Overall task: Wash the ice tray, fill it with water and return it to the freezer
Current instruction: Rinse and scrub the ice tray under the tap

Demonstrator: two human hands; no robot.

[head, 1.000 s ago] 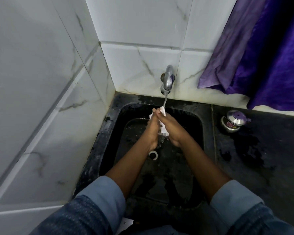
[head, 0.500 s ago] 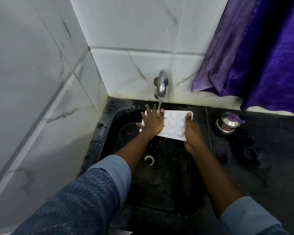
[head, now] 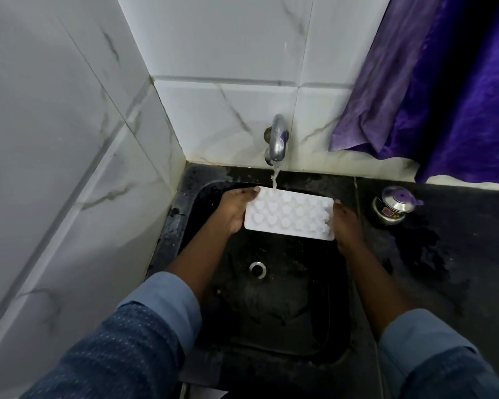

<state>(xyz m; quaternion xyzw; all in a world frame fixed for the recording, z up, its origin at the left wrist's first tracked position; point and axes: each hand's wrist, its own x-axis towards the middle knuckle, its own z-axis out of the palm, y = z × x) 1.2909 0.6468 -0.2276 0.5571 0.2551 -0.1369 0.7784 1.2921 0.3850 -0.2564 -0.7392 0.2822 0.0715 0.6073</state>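
While our fingers [head: 249,192] curl round its two short ends, the ice tray [head: 290,216] hangs level over the back of the sink [head: 185,203], cavities facing up. Our left hand [head: 235,211] grips the left end, its fingertips reaching the far corner. Our right hand [head: 346,223] grips the right end with the thumb lying along the edge; the rest of those fingers are tucked beneath the tray, so we can only say they seem to be wrapped under it.

We see heart-shaped cavities in rows across the white tray. A thin stream of water [head: 274,177] falls from the metal tap [head: 277,141] and strikes the tray near its far left corner, just beside our left fingertips.

Below the tray the dark basin is wet, with the round drain [head: 257,269] well under it. Both blue sleeves [head: 162,306] come in from the bottom edge.

To the right of the sink, the dark desk [head: 444,269] shows damp patches and carries a small steel pot with a purple knob [head: 393,204], well apart from the tray. Purple cloth [head: 450,96] hangs above it against the white marbled tiles [head: 219,53].
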